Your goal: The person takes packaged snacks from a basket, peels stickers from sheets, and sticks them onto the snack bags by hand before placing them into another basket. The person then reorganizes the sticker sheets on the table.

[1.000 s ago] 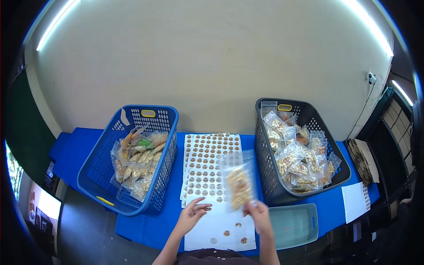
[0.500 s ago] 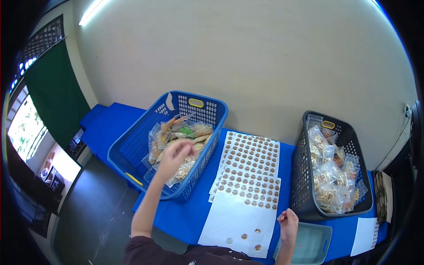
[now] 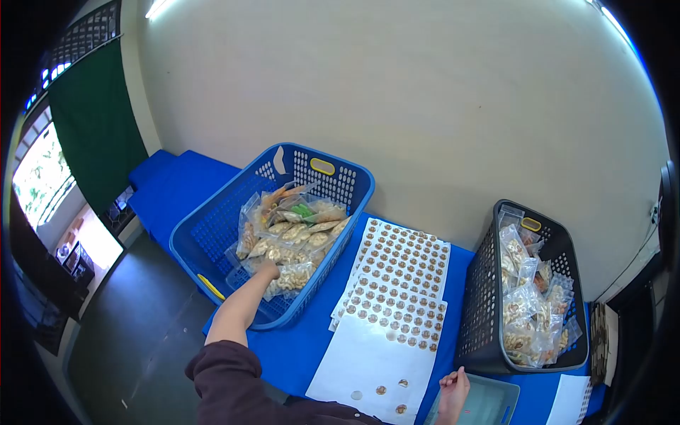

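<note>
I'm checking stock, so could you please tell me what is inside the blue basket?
The blue basket holds clear bags with pale or orange contents; the left hand is among them. Whatever lies beneath is hidden.

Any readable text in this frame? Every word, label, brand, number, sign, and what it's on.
None legible.
Round stickers on the white sheets: brown printed design, too small to read.
Clear bags in the blue basket: no readable lettering.
Bags in the dark basket: same, nothing readable.
Sheet at far right: small marks along its edge, too small to read.
</note>
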`<state>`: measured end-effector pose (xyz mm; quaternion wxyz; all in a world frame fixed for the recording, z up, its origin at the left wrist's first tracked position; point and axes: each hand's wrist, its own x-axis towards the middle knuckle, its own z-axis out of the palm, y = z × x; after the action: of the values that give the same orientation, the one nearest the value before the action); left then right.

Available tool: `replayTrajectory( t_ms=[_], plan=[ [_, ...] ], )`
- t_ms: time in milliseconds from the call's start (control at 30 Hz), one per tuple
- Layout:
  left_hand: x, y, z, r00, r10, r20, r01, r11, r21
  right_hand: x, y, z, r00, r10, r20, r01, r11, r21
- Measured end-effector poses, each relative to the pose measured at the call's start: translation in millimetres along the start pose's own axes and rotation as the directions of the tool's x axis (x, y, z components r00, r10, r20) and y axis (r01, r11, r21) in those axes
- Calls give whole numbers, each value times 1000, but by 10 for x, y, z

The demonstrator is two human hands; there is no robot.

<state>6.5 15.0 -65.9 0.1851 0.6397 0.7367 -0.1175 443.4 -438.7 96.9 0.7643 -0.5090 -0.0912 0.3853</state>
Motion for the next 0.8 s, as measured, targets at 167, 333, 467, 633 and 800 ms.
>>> replayTrajectory(
  t_ms=[167, 333, 467, 633, 800],
  plan=[
    [-15, -41, 534, 978, -60, 201, 59, 998, 12, 122, 340, -595, 957, 89, 276, -134, 980, 150],
    [42, -64, 594, 963, -53, 263, 54, 999, 2, -108, 168, 54, 999, 36, -16, -36, 999, 22],
    [205, -48, 338, 974, -46, 222, 44, 999, 14, -68, 226, 80, 999, 37, 22, -37, 999, 0],
    [356, 57, -158, 998, -16, 61, 3, 981, 196, -23, 238, 90, 995, 70, 65, -68, 997, -36],
    [-967, 511, -1771, 917, 356, -181, -398, 855, -333, -41, 245, 81, 994, 94, 57, -93, 996, -16]
  ],
)
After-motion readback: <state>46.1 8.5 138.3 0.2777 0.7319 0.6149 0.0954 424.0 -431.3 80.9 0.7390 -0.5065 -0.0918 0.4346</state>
